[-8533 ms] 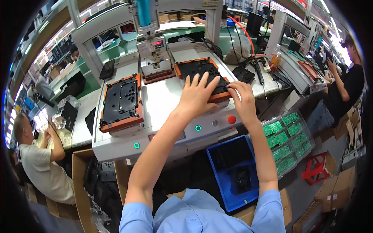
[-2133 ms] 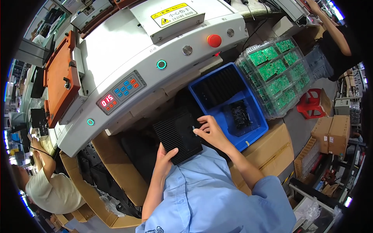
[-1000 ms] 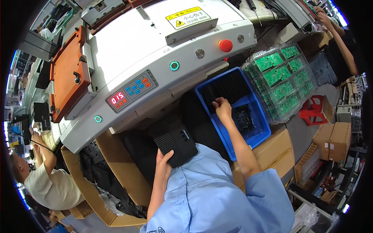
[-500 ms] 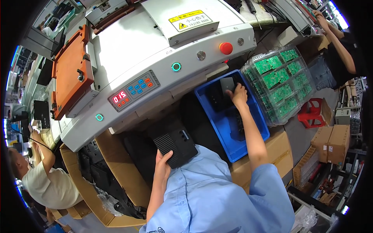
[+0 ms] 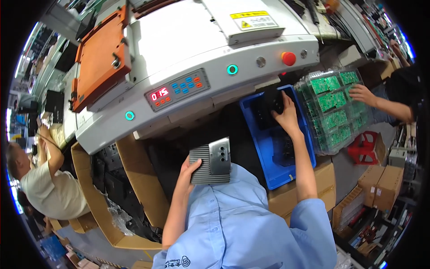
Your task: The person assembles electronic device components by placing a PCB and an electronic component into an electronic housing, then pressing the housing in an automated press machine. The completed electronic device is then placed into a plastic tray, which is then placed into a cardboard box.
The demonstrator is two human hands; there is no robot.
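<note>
My left hand (image 5: 187,174) is closed on the lower left side of a dark ribbed metal housing (image 5: 219,160), thumb on top, holding it in front of my shirt. One half of the housing is finned; the other is smooth with small round holes and a slot. My right hand (image 5: 289,117) reaches into the far end of a blue bin (image 5: 268,172), thumb and fingers around a small dark part (image 5: 276,104) whose shape is hard to make out. Black parts (image 5: 262,112) lie beside it, and others (image 5: 283,152) lie nearer in the bin.
Ahead stands a white machine (image 5: 188,49) with a lit panel, buttons and an orange plate (image 5: 103,58). Right of the bin is a clear tray stack (image 5: 331,112) of green circuit boards, with another person's hand (image 5: 363,95) at it. A cardboard box (image 5: 139,188) of black parts stands left.
My left hand has raised and turned the housing, which now catches the light. My right hand stays in the bin; the part there looked grey before, dark now. Another person's hand has reached the board trays.
</note>
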